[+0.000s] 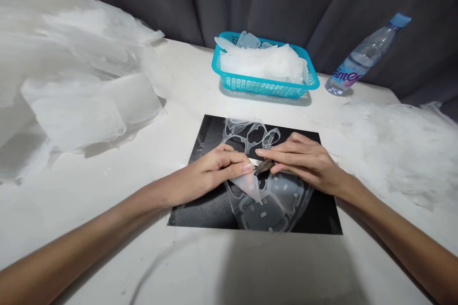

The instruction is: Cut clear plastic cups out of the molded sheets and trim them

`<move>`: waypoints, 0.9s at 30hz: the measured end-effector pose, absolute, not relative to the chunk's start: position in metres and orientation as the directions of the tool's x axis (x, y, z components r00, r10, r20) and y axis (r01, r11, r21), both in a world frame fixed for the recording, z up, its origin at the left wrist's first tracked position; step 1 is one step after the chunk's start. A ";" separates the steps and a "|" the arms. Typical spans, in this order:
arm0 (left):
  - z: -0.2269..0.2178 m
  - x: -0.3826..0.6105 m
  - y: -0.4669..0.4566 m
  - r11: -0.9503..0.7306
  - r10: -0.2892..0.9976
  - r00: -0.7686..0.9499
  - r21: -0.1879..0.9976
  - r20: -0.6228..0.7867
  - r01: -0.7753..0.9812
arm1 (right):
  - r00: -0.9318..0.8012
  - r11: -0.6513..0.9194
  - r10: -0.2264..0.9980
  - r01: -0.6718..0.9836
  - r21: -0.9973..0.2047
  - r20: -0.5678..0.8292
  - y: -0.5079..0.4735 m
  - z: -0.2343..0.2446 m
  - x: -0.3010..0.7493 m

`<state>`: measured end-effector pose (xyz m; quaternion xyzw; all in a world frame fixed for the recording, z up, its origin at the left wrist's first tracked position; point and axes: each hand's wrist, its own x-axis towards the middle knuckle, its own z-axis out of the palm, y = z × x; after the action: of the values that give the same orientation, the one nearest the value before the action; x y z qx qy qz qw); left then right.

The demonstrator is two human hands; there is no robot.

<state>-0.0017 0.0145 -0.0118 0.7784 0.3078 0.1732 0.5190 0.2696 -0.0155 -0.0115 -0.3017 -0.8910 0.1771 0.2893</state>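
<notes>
Over a black mat (pixel 211 205) my two hands meet. My left hand (pixel 218 169) is closed, pinching a thin translucent plastic flap (pixel 248 185). My right hand (pixel 304 159) is closed on a small dark tool (pixel 265 167), its tip touching the flap beside my left fingers. Under the hands lies a clear moulded plastic sheet (pixel 275 200) with cut-out shapes. A tangle of clear plastic trimmings (pixel 250 136) lies just beyond my fingers on the mat.
A turquoise basket (pixel 263 86) filled with white plastic pieces stands behind the mat. A water bottle (pixel 365 55) lies at the back right. Heaps of translucent plastic sit at the left (pixel 78 81) and right (pixel 393 138). Dark curtain behind the white table (pixel 107 181).
</notes>
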 end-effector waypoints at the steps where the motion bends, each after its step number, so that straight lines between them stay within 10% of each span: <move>1: -0.012 -0.002 0.014 -0.275 0.658 0.751 0.913 -0.051 0.302 | -0.651 0.754 0.641 0.435 -0.492 0.406 -0.016 -0.012 0.270; 27: -0.013 -0.003 0.015 -0.237 0.629 0.767 0.909 -0.124 0.341 | -0.658 0.770 0.622 0.415 -0.484 0.424 -0.016 -0.015 0.270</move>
<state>-0.0028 0.0152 -0.0127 0.7748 0.3132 0.1352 0.5322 0.2695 -0.0163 -0.0151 -0.2902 -0.8936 0.1754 0.2942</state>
